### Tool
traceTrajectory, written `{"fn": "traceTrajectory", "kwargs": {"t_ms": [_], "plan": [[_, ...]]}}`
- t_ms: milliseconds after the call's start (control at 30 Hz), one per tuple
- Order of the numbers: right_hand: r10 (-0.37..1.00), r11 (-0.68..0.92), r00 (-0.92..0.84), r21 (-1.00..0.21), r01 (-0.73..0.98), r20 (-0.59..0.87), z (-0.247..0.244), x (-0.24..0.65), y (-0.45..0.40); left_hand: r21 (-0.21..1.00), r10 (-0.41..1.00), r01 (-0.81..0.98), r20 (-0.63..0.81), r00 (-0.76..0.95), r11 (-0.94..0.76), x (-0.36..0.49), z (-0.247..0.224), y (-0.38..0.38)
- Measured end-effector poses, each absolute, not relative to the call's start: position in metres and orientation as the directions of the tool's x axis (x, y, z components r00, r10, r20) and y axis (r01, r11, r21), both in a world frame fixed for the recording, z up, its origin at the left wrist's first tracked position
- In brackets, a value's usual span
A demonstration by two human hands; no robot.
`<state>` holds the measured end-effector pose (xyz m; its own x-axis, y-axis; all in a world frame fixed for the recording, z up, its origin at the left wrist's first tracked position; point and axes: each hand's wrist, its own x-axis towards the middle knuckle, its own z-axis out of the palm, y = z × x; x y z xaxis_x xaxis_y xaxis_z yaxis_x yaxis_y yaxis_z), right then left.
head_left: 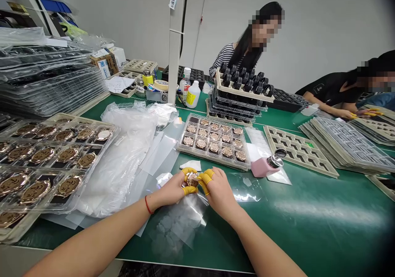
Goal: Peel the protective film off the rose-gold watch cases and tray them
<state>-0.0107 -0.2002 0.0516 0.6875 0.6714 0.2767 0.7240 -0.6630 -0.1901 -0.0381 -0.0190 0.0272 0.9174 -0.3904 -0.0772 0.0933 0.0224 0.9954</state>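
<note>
My left hand (176, 188), in yellow finger cots, grips a round rose-gold watch case (193, 180) by its edge. The fingers of my right hand (216, 188), also in yellow cots, are pressed together against the case's right side. Whether something thin lies between them is too small to tell. Below both hands, clear round films (173, 227) lie on a transparent sheet. A folded white cloth (190, 165) rests just beyond the case. Farther back, a clear tray (212, 160) holds several similar watch cases, with one dark slot at its far left corner.
More filled trays (46, 172) stand at left beside a plastic bag (123, 158). A pink pump bottle (266, 166) and a beige slotted tray (300, 151) are at right. A stack of trays with black watches (243, 84) stands behind. Two people work across the green table (324, 223).
</note>
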Motion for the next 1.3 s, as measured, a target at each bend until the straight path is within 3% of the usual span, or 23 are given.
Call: {"fn": "traceTrajectory", "kwargs": {"t_ms": [133,233,300,433,533,633,833,967,1133,1300], "plan": [[0.65,-0.707,0.704,-0.113,0.698,0.285,0.043,-0.009,-0.19,0.997,-0.399,0.079,-0.081,0.913,-0.019,-0.039,0.031,-0.019],[0.618,-0.735,0.739,-0.139,0.664,0.267,0.041,-0.005,-0.189,0.996,-0.405,0.086,-0.086,0.91,-0.017,-0.039,0.032,-0.02],[0.575,-0.73,0.776,-0.267,0.629,0.257,0.04,0.0,-0.193,0.995,-0.414,0.103,-0.091,0.906,0.006,-0.039,0.031,-0.02],[0.409,-0.618,0.895,-0.668,0.414,0.176,0.039,0.017,-0.214,0.982,-0.404,0.18,-0.142,0.904,0.056,-0.039,0.028,-0.021],[0.286,-0.703,0.952,-0.652,0.285,0.109,0.037,0.029,-0.226,0.975,-0.399,0.211,-0.166,0.902,0.072,-0.039,0.029,-0.02],[0.267,-0.766,0.953,-0.569,0.3,0.144,0.031,0.027,-0.221,0.984,-0.372,0.169,-0.138,0.918,0.053,-0.04,0.028,-0.019],[0.43,-0.433,0.903,-0.876,0.212,0.006,0.021,0.014,-0.179,0.974,-0.336,0.152,-0.088,0.938,0.17,-0.039,0.02,-0.022],[0.252,-0.566,0.955,-0.777,0.276,0.156,0.051,0.068,-0.159,0.977,-0.291,0.151,-0.102,0.951,0.152,-0.037,0.013,-0.022],[0.059,-0.701,0.965,-0.678,0.222,0.254,0.085,0.17,-0.131,0.979,-0.311,0.148,-0.098,0.945,0.142,-0.034,0.007,-0.021],[0.034,-0.806,0.97,-0.567,0.17,0.242,0.071,0.225,-0.102,0.979,-0.329,0.145,-0.09,0.94,0.147,-0.03,0.005,-0.02]]}}
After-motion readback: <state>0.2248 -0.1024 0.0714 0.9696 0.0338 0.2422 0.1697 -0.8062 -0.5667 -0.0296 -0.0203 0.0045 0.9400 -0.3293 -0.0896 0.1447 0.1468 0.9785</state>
